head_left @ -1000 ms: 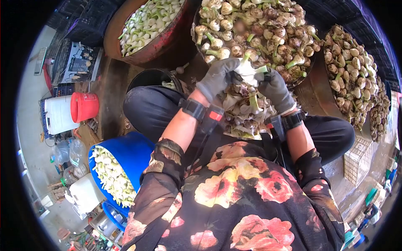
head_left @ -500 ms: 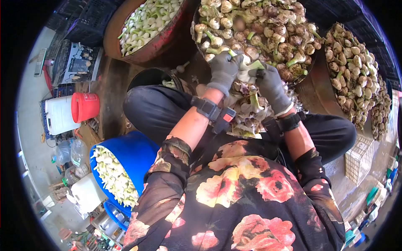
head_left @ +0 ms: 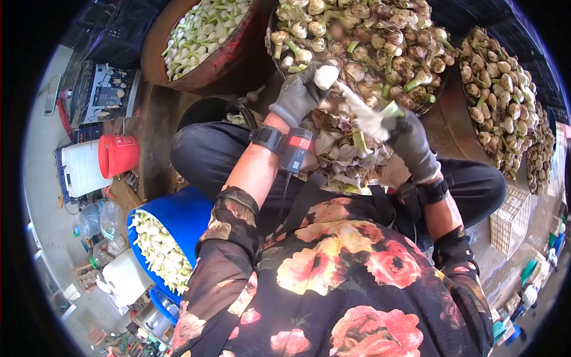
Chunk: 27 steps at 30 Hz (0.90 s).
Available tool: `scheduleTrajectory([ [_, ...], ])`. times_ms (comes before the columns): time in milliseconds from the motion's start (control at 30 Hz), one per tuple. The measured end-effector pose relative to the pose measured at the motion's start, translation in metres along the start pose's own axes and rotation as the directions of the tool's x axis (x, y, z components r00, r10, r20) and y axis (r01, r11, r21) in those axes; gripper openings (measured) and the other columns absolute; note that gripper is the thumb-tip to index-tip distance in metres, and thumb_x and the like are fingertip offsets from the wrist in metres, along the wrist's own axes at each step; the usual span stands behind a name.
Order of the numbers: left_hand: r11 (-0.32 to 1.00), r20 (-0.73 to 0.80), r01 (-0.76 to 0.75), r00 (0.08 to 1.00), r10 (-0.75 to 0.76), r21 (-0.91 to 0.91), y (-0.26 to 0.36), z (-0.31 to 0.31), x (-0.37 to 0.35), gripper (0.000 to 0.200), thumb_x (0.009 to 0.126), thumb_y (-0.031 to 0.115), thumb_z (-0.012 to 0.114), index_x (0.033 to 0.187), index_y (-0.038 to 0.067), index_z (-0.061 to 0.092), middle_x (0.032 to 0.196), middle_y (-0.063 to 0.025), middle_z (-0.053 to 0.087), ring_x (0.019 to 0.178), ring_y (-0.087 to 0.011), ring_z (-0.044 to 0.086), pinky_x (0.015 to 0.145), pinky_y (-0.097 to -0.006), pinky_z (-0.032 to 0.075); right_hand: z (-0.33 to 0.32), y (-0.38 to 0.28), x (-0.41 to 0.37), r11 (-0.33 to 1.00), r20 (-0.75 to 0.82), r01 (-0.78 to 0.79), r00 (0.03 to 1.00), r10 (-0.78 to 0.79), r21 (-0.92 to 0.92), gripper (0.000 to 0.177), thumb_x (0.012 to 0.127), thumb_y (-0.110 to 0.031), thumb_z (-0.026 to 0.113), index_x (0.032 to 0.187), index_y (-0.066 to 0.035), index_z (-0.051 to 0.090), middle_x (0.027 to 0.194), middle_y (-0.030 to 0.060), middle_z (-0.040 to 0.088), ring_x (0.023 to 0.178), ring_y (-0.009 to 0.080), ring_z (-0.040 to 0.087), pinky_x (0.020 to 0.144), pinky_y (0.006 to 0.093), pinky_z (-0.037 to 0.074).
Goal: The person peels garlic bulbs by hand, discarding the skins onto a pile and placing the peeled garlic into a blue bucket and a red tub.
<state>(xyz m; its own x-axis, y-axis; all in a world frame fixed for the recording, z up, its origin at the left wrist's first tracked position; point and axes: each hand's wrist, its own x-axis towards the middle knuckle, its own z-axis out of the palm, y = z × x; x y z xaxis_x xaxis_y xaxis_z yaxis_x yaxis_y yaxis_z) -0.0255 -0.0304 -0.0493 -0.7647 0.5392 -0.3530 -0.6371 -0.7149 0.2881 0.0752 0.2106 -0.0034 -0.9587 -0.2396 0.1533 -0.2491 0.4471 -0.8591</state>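
In the head view, the gloved left hand [head_left: 299, 95] is closed around a white bulb [head_left: 325, 76], and the gloved right hand [head_left: 410, 138] pinches the strip of skin [head_left: 364, 110] stretched from it. A clean peel likely wants a firm hold on the bulb and a steady pull along the strip. The bulb lies up and left of the right hand.
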Motion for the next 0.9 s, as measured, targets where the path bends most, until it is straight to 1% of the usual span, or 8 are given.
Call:
scheduleTrajectory([
  [100, 0.48, 0.066, -0.245, 0.931, 0.358, 0.842, 0.009, -0.056, 0.027, 0.031, 0.086, 0.026, 0.048, 0.109, 0.006, 0.051, 0.104, -0.0065, 0.058, 0.093, -0.0202, 0.055, 0.076, -0.0359, 0.047, 0.009, -0.025, -0.009, 0.984, 0.038, 0.158, 0.987, -0.156, -0.087, 0.016, 0.068, -0.002, 0.057, 0.083, -0.003, 0.059, 0.091, 0.0147, 0.059, 0.076, 0.0292, 0.056, 0.067, 0.0342, 0.044],
  [167, 0.991, -0.159, -0.101, 0.983, 0.086, -0.084, 0.018, -0.034, 0.017, 0.029, 0.085, 0.025, 0.051, 0.106, 0.006, 0.052, 0.102, -0.006, 0.059, 0.09, -0.0198, 0.057, 0.072, -0.0345, 0.049, 0.006, -0.043, 0.0, 0.976, 0.317, -0.172, 0.94, 0.122, 0.135, 0.017, 0.069, -0.007, 0.059, 0.085, -0.003, 0.059, 0.09, 0.0147, 0.059, 0.078, 0.0287, 0.057, 0.068, 0.0336, 0.045],
  [233, 0.988, -0.211, -0.128, 0.967, 0.143, 0.084, 0.024, -0.026, 0.013, 0.03, 0.085, 0.026, 0.051, 0.106, 0.006, 0.052, 0.098, -0.0059, 0.06, 0.088, -0.0187, 0.058, 0.066, -0.0321, 0.05, 0.006, -0.047, 0.006, 0.835, 0.612, -0.551, 0.661, 0.434, 0.002, 0.023, 0.068, -0.013, 0.06, 0.088, -0.003, 0.058, 0.084, 0.0131, 0.06, 0.078, 0.0283, 0.057, 0.069, 0.0328, 0.046],
  [333, 0.917, -0.249, -0.062, 0.953, 0.172, 0.394, 0.029, 0.005, -0.001, 0.035, 0.085, 0.034, 0.048, 0.106, 0.005, 0.052, 0.089, -0.0051, 0.062, 0.071, -0.0156, 0.06, 0.05, -0.0233, 0.048, 0.023, -0.015, 0.008, 0.787, 0.468, -0.043, 0.784, 0.409, -0.615, 0.028, 0.071, -0.019, 0.061, 0.096, -0.008, 0.059, 0.084, 0.0122, 0.061, 0.08, 0.0269, 0.059, 0.071, 0.0318, 0.046],
  [400, 0.76, -0.238, 0.037, 0.958, 0.157, 0.649, 0.042, 0.009, -0.014, 0.038, 0.086, 0.037, 0.047, 0.105, 0.005, 0.053, 0.086, -0.0043, 0.061, 0.062, -0.0136, 0.059, 0.044, -0.02, 0.045, 0.026, 0.027, 0.02, 0.875, 0.289, -0.231, 0.882, 0.373, -0.425, 0.027, 0.072, -0.023, 0.061, 0.098, -0.015, 0.062, 0.084, 0.0117, 0.062, 0.08, 0.0267, 0.06, 0.07, 0.0305, 0.047],
  [500, 0.19, -0.333, 0.305, 0.933, 0.134, 0.933, 0.083, 0.028, -0.022, 0.035, 0.082, 0.039, 0.052, 0.09, 0.006, 0.061, 0.071, -0.0029, 0.059, 0.049, -0.01, 0.052, 0.036, -0.0193, 0.035, 0.026, 0.052, 0.053, 0.832, 0.331, -0.407, 0.78, 0.531, -0.376, 0.029, 0.073, -0.026, 0.054, 0.099, -0.014, 0.061, 0.098, 0.0131, 0.06, 0.092, 0.0285, 0.056, 0.082, 0.0336, 0.043],
  [600, -0.753, -0.533, 0.426, 0.838, 0.118, 0.501, 0.143, 0.035, -0.035, 0.032, 0.075, 0.034, 0.057, 0.087, 0.005, 0.06, 0.066, -0.0044, 0.059, 0.052, -0.0135, 0.055, 0.043, -0.0276, 0.041, 0.046, 0.082, 0.071, 0.772, 0.33, -0.471, 0.714, 0.618, -0.426, 0.028, 0.073, -0.02, 0.05, 0.098, -0.013, 0.061, 0.1, 0.0141, 0.059, 0.093, 0.0294, 0.056, 0.083, 0.0338, 0.043],
  [900, -0.148, -0.112, 0.152, 0.962, 0.249, 0.977, 0.129, 0.054, -0.084, 0.035, 0.079, 0.024, 0.06, 0.108, 0.003, 0.054, 0.091, -0.0013, 0.059, 0.082, -0.0089, 0.053, 0.074, -0.0239, 0.042, 0.176, 0.206, 0.115, 0.847, 0.462, -0.07, 0.812, 0.356, -0.527, 0.03, 0.069, -0.024, 0.06, 0.098, -0.014, 0.06, 0.09, 0.0134, 0.061, 0.086, 0.0289, 0.058, 0.072, 0.0346, 0.046],
])
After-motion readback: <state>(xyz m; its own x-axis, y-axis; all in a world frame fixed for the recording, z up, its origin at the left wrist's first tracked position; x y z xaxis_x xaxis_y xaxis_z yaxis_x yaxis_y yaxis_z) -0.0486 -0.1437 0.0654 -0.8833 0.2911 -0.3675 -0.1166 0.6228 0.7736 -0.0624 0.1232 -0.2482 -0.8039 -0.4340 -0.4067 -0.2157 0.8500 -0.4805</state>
